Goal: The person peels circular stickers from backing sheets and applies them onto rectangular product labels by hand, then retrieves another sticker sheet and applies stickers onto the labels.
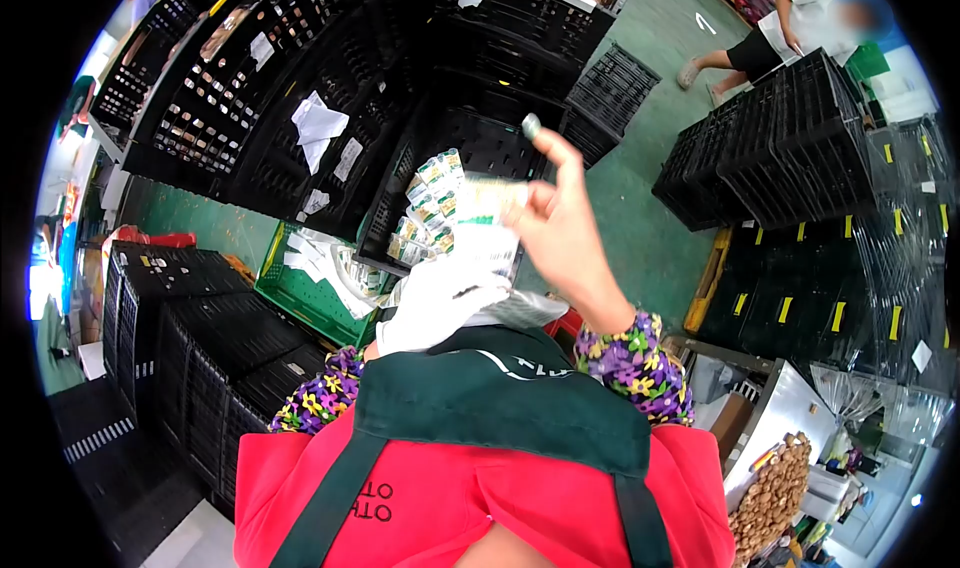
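Note:
My left hand (pixel 440 303), in a white glove, is closed on a pale packet with a barcode (pixel 492 253), held close to my apron. My bare right hand (pixel 565 230) pinches a small white packet with green and yellow print (pixel 490 200) between thumb and curled fingers. Its index finger points away, with a small greyish-green cover (pixel 531 126) on the tip. Just beyond my hands, a black crate (pixel 375 218) holds several similar printed packets (pixel 432 193) at its left side. Blur and overlap hide where one held packet ends and the other starts.
A green crate (pixel 270 278) with white sheets stands left of me, beside stacked black crates (pixel 180 318). Tall black crates (pixel 330 78) rise ahead. More crates (pixel 770 143) stand at right, near a person (pixel 810 23). Brown mushroom-like pieces (pixel 775 493) lie lower right.

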`<state>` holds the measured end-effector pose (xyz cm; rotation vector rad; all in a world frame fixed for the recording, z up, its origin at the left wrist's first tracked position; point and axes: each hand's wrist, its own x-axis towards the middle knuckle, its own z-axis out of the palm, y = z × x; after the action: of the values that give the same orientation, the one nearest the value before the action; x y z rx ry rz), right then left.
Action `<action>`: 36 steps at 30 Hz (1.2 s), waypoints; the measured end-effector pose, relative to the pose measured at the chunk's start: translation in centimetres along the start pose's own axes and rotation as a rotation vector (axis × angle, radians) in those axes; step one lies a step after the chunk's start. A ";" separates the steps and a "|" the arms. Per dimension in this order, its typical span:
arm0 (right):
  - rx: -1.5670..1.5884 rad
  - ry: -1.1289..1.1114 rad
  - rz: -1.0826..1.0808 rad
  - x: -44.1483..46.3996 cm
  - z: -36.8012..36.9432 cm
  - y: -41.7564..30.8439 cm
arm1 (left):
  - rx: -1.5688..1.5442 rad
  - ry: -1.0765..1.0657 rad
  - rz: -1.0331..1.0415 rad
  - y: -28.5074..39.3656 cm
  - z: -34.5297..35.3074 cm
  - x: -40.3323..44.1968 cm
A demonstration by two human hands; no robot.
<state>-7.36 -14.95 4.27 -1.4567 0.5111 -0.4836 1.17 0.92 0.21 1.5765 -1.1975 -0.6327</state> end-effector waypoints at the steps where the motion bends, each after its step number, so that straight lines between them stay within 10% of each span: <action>1: 0.065 0.073 -0.031 1.1 -0.4 -0.1 | 0.000 -0.004 0.002 -0.4 0.2 -0.4; 7: 0.116 0.344 -0.099 1.1 -1.7 -0.1 | 0.106 0.059 -0.038 -0.7 0.5 -0.8; 16: -0.034 0.180 0.008 -3.0 1.2 2.8 | 0.030 0.166 -0.021 0.0 0.3 0.2; 21: -0.563 0.101 -0.150 -3.1 0.6 2.3 | 0.202 0.074 0.032 0.2 0.0 0.1; 25: -0.550 0.086 0.045 -2.1 -0.5 2.1 | 0.185 0.104 0.139 0.1 -0.5 0.1; 27: 0.139 -0.028 0.176 -1.7 -0.8 2.0 | 0.170 0.117 0.142 0.3 -0.6 0.3; 30: -0.047 -0.164 0.051 -1.9 0.8 2.0 | 0.196 -0.019 0.209 0.2 -0.5 0.3; 33: -0.594 0.199 -0.310 -1.0 -2.6 4.2 | 0.305 0.049 0.132 0.1 -0.7 -0.2; 36: -0.463 0.356 -0.130 -3.0 -7.9 2.7 | -0.206 0.454 -0.278 -0.5 -2.3 0.1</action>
<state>-14.47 -19.34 1.28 -1.8649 0.8549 -0.7713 3.28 1.77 0.56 1.6112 -0.5656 -0.5169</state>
